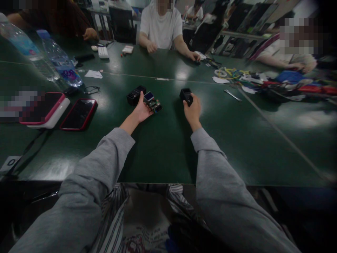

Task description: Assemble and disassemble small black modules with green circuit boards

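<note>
My left hand [142,110] grips a small green circuit board [155,105] with a little screen [149,96] at its upper left. Just behind that hand a black box-shaped case [133,95] stands on the table; whether the hand touches it I cannot tell. Further right, my right hand [193,107] is closed around a second small black case [185,94], which looks hollow at its far end. The two hands are apart, both low over the green table [168,151].
Left of me are a red-edged phone [79,114], a pink-edged device [48,109] and water bottles [61,63]. A wrench [233,95] lies to the right, near a pile of cables and tools [284,82]. Across the table sits a person in a white shirt [162,26].
</note>
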